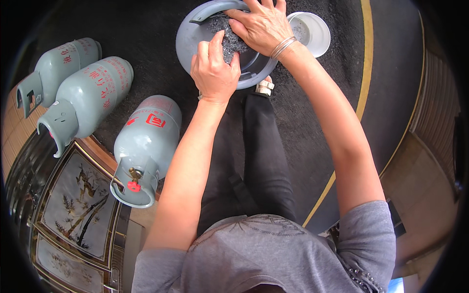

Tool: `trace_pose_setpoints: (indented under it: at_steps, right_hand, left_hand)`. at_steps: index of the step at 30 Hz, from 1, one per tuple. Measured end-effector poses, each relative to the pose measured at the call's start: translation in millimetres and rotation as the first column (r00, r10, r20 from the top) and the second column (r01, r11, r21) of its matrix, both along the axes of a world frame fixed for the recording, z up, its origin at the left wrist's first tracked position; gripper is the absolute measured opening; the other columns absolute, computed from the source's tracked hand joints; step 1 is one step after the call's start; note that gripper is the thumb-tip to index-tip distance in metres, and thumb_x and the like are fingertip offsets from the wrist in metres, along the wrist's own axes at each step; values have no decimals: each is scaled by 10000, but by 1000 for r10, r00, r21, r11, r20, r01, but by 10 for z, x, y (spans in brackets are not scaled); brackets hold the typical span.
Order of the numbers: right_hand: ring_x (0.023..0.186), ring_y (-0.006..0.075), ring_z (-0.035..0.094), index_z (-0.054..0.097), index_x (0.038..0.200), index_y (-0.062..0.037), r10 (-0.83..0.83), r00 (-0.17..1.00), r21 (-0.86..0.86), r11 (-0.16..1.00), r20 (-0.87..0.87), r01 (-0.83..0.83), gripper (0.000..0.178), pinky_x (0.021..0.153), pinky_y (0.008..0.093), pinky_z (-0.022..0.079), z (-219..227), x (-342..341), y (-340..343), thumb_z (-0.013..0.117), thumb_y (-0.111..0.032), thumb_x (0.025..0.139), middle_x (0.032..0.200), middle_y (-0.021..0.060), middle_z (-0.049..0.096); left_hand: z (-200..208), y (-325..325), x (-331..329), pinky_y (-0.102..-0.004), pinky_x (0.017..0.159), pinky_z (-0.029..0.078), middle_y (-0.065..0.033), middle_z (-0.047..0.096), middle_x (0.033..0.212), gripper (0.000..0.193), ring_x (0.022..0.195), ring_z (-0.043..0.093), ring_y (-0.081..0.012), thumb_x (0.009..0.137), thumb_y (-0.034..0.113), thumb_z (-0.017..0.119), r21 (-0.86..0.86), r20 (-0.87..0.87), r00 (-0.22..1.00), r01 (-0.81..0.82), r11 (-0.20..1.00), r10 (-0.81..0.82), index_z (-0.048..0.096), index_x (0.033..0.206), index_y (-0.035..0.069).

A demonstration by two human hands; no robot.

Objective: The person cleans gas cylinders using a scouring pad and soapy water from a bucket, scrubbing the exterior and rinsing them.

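Gray cylinder (188, 46) sits beneath both hands (214, 74), fingers parted, their grip impossible to tell.

An outdoor spot, apparently a roadside or yard in front of a building, is shown. This is suggested by the dark, asphalt-like ground (312, 132), which is marked by a yellow line (365, 63). At the lower left, a building front is indicated by a door-like panel (75, 205), decorated with pictures of plants and framed in gold-coloured trim. Three grey gas cylinders (95, 95) are set down nearby. Whether a home or shop is fronted cannot be told.
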State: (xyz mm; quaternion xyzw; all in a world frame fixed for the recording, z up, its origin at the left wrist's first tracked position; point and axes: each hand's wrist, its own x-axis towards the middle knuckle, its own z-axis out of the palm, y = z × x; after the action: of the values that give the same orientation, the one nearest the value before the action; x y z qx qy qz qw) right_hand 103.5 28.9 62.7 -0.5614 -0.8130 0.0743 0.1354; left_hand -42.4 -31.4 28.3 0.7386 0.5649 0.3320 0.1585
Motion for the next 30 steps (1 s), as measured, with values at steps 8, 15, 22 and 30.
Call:
trace_pose_setpoints:
  at_steps: [8,15,22,30]
  right_hand:
    - [1330,356,357,704,916,-114,-123,992,115,986,18,120,233,1064,678,201,11,130,-217,631,-301,800,1374,87,498]
    - [1362,360,306,696,915,-135,75,995,88,993,63,-80,223,1076,693,157,-87,4,4,620,-317,810,1424,91,436]
    - [1344,357,331,705,925,-144,-31,999,116,993,37,26,213,1087,672,167,-31,242,-186,633,-302,802,1373,96,486]
    - [1335,360,354,689,936,-136,30,996,145,989,79,-41,241,1082,693,163,-99,26,-35,600,-323,813,1390,102,474]
  left_hand:
    - [47,-21,-29,-394,703,504,-80,555,886,531,790,614,-308,618,84,774,-62,0,1000,21,998,-21,623,1127,104]
    - [-40,12,-7,-375,673,469,-64,550,896,590,733,589,-273,595,115,808,11,-12,998,-55,998,55,604,1148,105]
    - [41,-61,-8,-380,702,504,-73,559,886,548,775,609,-293,608,95,776,-38,-40,996,74,997,-75,630,1137,106]
    - [-40,1,5,-374,686,479,-61,548,874,568,750,599,-275,609,106,792,13,-30,996,-88,996,88,606,1145,92]
